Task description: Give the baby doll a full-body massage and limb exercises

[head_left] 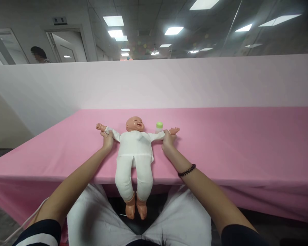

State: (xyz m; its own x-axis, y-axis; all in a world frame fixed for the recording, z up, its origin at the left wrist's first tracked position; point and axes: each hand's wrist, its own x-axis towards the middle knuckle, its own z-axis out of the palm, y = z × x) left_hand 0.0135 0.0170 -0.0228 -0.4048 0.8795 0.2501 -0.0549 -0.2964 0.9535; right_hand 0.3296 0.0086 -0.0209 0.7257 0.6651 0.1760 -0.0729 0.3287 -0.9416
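A baby doll (135,145) with a white cloth body lies on its back on the pink-covered table, its head away from me. Its arms are stretched out to both sides, and its feet hang past the table's front edge. My left hand (107,140) is closed around the doll's arm on the left, just below its fist. On the other side, my right hand (168,141) grips the doll's other arm near the wrist. Just behind that arm stands a small bottle with a green cap (159,125), its lower part partly hidden.
The pink tablecloth (233,147) covers the table and hangs over its front edge. A low white partition (169,83) runs along the back. Beyond it, at the far left, a person's head (39,54) shows near a doorway. A pale cable (28,220) passes by my left arm.
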